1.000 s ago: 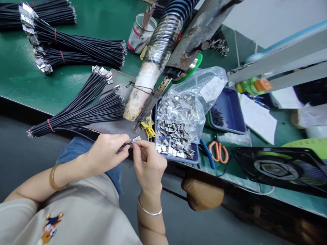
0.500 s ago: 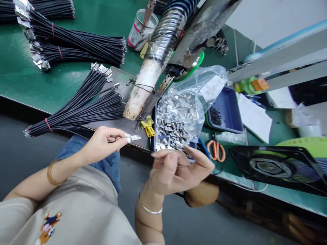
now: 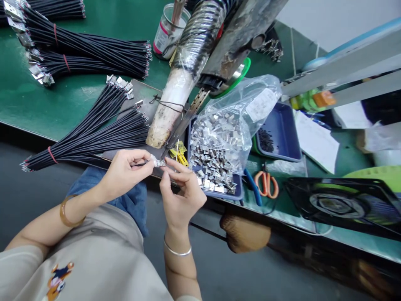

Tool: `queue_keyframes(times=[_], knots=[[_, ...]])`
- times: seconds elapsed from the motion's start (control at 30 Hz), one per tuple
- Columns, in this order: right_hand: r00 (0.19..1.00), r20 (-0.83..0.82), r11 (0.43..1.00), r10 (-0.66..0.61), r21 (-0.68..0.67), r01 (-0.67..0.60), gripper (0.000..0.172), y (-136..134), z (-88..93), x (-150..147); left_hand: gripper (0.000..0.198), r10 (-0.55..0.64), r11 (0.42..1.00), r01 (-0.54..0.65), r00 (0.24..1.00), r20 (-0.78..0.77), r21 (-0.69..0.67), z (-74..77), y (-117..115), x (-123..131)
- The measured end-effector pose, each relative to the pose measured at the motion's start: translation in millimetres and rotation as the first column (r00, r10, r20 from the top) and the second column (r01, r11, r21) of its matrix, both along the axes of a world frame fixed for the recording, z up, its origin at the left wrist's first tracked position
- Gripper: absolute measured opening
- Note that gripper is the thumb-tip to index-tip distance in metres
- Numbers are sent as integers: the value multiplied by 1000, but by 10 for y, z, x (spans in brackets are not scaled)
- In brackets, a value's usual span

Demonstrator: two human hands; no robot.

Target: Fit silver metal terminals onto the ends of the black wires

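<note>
Pinched in the fingertips of my left hand (image 3: 130,169) is a small silver metal USB connector (image 3: 161,163), pointing right. My right hand (image 3: 183,192) meets it from the other side, index fingertip at the connector's end. The fingers of that hand are curled, and a thin pale rod (image 3: 177,151) stands up by them; what they grip is too small to make out. A bundle of black cables (image 3: 103,136) lies left of my hands, tied with a red band. Loose metal connectors (image 3: 209,161) fill a blue tray (image 3: 236,191) and a clear plastic bag (image 3: 261,90) to the right.
Above my hands hang a wrapped duct (image 3: 175,90) and a metal arm (image 3: 232,50). Yellow cutters (image 3: 180,155) lie beside the tray. Orange-handled scissors (image 3: 266,184), a black fan (image 3: 336,205) and another blue tray (image 3: 286,133) are farther right. More cable bundles (image 3: 94,50) sit at upper left.
My right hand has moved left, from in front of the connector tray to the connector in my left hand. The left hand keeps its pinch and has shifted slightly.
</note>
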State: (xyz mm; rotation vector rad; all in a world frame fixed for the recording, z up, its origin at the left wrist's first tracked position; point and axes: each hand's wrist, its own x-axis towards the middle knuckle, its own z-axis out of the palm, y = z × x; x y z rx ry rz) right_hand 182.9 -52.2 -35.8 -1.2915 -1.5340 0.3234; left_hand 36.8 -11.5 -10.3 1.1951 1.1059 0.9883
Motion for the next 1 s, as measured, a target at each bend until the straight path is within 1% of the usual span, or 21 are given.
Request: queue_keyframes(times=[0.1,0.2,0.27,0.37,0.43,0.7,0.83,0.93,1.0], knots=[[997,-78,999,-13,-47,9,8,3,-21,10,21,-37,999,37,998,-42,5,27,-3,-5],[998,-62,999,-30,-32,28,8,18,-31,19,22,-63,998,62,994,-91,-5,20,-12,-13],[999,7,999,-37,28,37,10,33,-34,18,23,-71,997,71,993,-93,-4,1,-17,-19],[990,123,986,-63,161,42,17,49,-43,5,21,-65,998,67,993,-95,15,-21,-15,-27],[986,146,979,-76,201,45,20,50,-55,-7,20,-62,998,64,993,-98,21,-15,-9,-26],[997,61,995,-39,95,33,11,52,-61,-31,14,-7,1000,7,1000,27,-11,55,25,32],[997,65,992,-40,122,32,15,85,-6,-45,14,7,1000,-6,999,40,-18,78,37,35],[993,101,988,-55,149,40,16,85,24,-51,14,-10,1000,10,999,42,-10,102,46,16],[993,108,989,-56,142,40,16,68,24,-47,14,-30,1000,30,999,22,-6,111,50,0]])
